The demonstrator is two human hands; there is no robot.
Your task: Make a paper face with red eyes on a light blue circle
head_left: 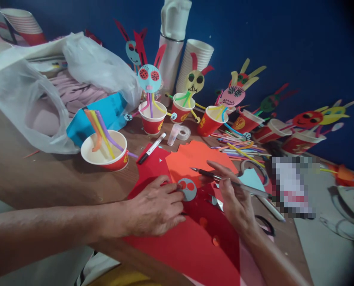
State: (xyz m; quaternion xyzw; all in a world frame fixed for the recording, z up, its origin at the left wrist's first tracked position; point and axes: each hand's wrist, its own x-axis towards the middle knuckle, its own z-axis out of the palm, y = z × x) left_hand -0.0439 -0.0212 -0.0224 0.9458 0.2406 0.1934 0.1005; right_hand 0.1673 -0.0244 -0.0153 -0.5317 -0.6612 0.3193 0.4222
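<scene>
Brown table (pixel 51 178), red paper (pixel 177 246), cups (pixel 103 159)

Matt paper disc (pixel 190 194) and smooth plastic pen (pixel 209 174).

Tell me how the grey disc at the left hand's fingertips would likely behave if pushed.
The grey disc looks like thin card, so it is probably light and may bend. Its flat shape makes sliding likelier than rolling.

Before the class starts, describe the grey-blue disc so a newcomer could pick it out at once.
Find the large red paper on the brown table, then the orange paper partly covering it. At that paper's near edge, beside the fingers of the left hand, is the grey-blue disc. Unlike the smaller orange pieces further down, it bears two red-orange ovals.
</scene>
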